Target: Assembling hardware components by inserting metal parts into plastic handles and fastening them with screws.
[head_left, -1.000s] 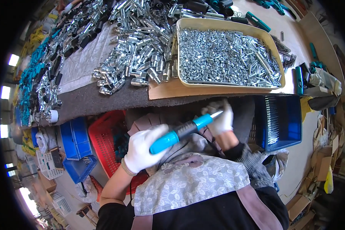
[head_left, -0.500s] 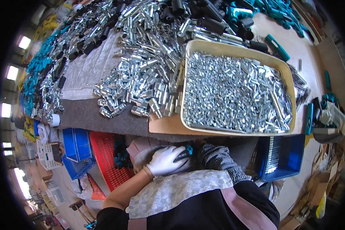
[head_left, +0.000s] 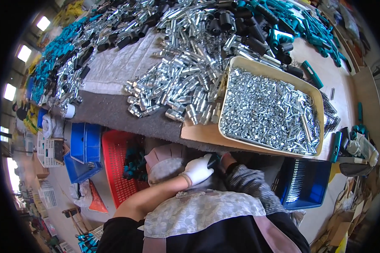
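My left hand [head_left: 198, 169], in a white glove, is curled low in front of my body, just under the table's front edge. Its fingers close around the dark end of a tool handle [head_left: 213, 160]. The rest of that tool is hidden. My right hand [head_left: 227, 160] sits right beside it, touching the same spot. Only a small part of the right hand shows above its grey knit sleeve [head_left: 245, 182], so its grip cannot be made out. Directly above both hands, a beige tray [head_left: 240, 63] full of small silver metal parts rests on the table.
A heap of silver metal tubes [head_left: 185, 84] lies left of the tray, with black grips [head_left: 236, 25] and teal handles [head_left: 295, 25] behind. Under the table stand a red basket [head_left: 116, 160], a blue bin [head_left: 82, 145] and another blue bin [head_left: 304, 185] holding metal rods.
Both hands have dropped from holding a blue-handled tool out in plain view to a tucked position under the table edge. The view has tilted up over the table.
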Motion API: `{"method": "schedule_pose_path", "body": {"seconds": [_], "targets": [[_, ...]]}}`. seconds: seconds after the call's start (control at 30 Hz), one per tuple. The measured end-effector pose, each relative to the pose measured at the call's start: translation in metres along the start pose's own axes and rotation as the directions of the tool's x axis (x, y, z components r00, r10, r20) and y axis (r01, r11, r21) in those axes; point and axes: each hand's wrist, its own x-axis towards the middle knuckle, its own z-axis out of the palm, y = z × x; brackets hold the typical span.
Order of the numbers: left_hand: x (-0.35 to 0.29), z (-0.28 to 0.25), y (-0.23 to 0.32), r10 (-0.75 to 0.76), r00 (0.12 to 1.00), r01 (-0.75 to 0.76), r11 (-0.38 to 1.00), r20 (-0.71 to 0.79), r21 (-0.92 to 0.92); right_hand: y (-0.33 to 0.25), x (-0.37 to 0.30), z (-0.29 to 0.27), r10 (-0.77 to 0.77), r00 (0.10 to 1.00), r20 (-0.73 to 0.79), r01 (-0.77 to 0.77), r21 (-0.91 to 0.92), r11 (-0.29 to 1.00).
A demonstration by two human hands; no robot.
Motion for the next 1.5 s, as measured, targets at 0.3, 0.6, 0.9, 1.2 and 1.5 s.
{"method": "schedule_pose_path", "body": {"seconds": [0.3, 0.6, 0.9, 1.2, 1.5], "targets": [[0.017, 0.041, -0.023, -0.155, 0.987, 0.155, 0.988, -0.053, 0.002, -0.037, 0.032, 0.007, 0.061, 0.998, 0.010, -0.060, -0.089, 0.994], [0.022, 0.051, -0.023, -0.139, 0.983, 0.130, 0.988, -0.122, -0.077, -0.047, 0.021, 0.001, 0.018, 0.843, -0.537, 0.153, 0.272, 0.950], [-0.083, -0.161, -0.027, 0.144, 0.989, -0.143, 0.990, -0.039, 0.017, 0.029, 0.020, -0.045, 0.006, 0.976, -0.220, 0.171, 0.779, 0.604], [-0.254, -0.224, -0.105, -0.383, 0.721, 0.092, 0.879, -0.578, -0.468, 0.034, -0.020, -0.053, 0.209, 0.920, 0.331, -0.347, 0.937, 0.046], [-0.179, -0.023, -0.322, -0.313, 0.781, 0.529, 0.790, -0.540, 0.308, -0.043, -0.037, -0.052, 0.154, 0.940, 0.305, -0.341, 0.868, 0.360]]}}
